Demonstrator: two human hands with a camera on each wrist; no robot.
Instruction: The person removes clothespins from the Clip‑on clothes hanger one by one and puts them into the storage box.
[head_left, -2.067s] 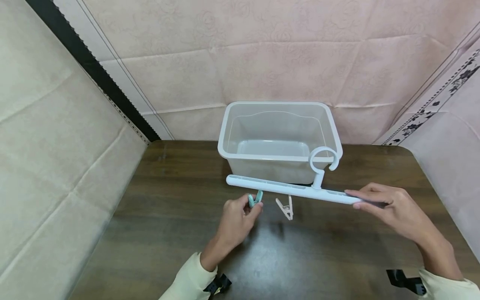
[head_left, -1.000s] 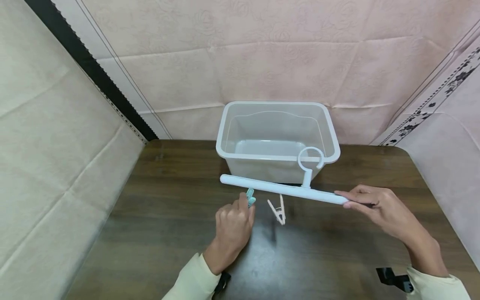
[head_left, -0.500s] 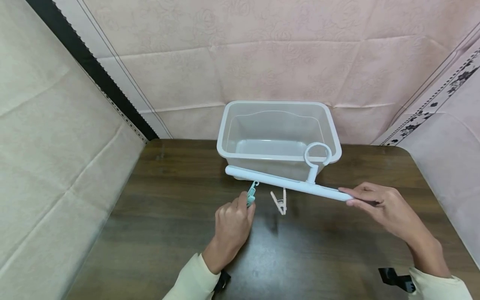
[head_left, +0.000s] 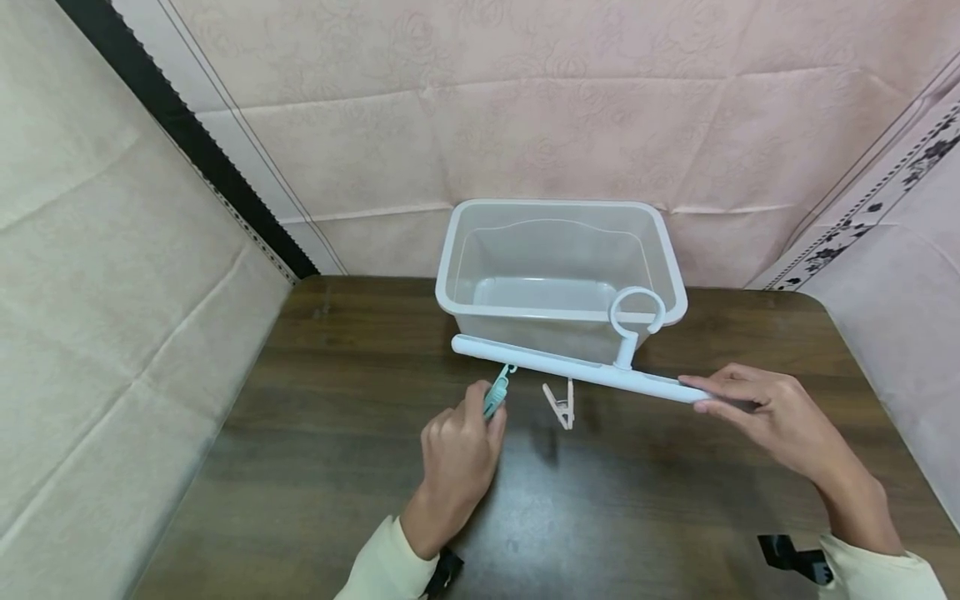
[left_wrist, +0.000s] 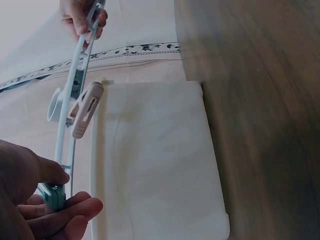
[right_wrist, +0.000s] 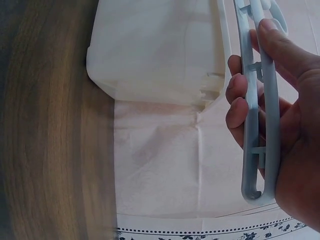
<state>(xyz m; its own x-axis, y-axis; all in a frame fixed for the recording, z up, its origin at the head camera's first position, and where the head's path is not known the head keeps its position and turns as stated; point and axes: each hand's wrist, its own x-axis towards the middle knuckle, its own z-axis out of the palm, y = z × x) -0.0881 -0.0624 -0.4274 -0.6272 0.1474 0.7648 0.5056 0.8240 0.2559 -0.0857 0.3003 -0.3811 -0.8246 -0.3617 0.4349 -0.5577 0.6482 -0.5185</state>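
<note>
My right hand [head_left: 776,417] grips one end of a light blue clip hanger [head_left: 570,367], whose round hook points up. In the right wrist view, the fingers curl round the slotted bar [right_wrist: 270,120]. My left hand [head_left: 461,450] pinches a teal clothespin [head_left: 496,395] between thumb and fingers, just under the bar's other half. The small hook on top of that clothespin is at the bar's lower edge; whether it is attached I cannot tell. A pale pink clothespin [head_left: 561,407] hangs from the middle of the bar, also seen beside the left hand [left_wrist: 25,195] in the left wrist view.
Behind the hanger, a whitish plastic bin [head_left: 551,337] stands at the back of the dark wooden table [head_left: 337,433]. Pale cloth [head_left: 562,125] covers the walls around it.
The left hand has turned over with the teal clothespin, whose small hook now shows at the bar. The hanger dipped left, then rose back; the pink clothespin has swung slightly.
</note>
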